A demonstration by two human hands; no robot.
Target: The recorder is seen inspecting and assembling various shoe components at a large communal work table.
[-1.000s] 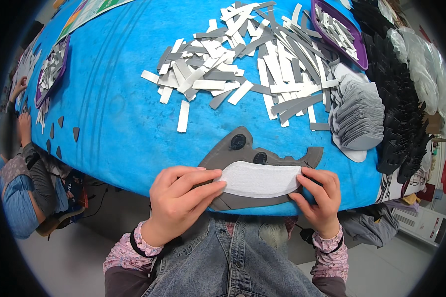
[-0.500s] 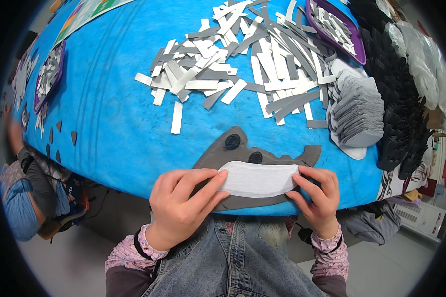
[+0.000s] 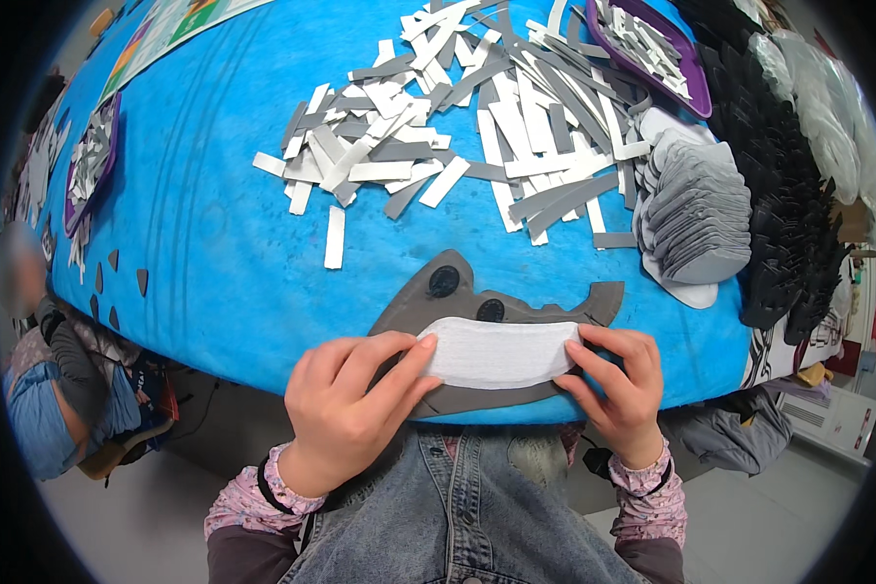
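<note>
A white curved pad (image 3: 501, 354) with a stitched-looking edge is stretched level between my two hands. My left hand (image 3: 355, 399) pinches its left end between thumb and fingers. At the right end, my right hand (image 3: 618, 384) grips it the same way. Under the pad lies a dark grey flat foam piece (image 3: 545, 313), irregular in outline, with two black round patches. The pad covers its middle; whether the two touch cannot be made out.
Loose white and grey strips (image 3: 389, 146) are heaped across the blue table (image 3: 224, 253). Purple trays of strips stand far right (image 3: 703, 92) and left (image 3: 117, 136). Stacked grey pads (image 3: 696, 209) and black pieces (image 3: 769, 195) lie right. Another person's arm (image 3: 73, 360) is at the left edge.
The view has shifted slightly, moving the whole scene a little left in the picture. Both hands keep their pinch on the white pad over the grey foam piece.
</note>
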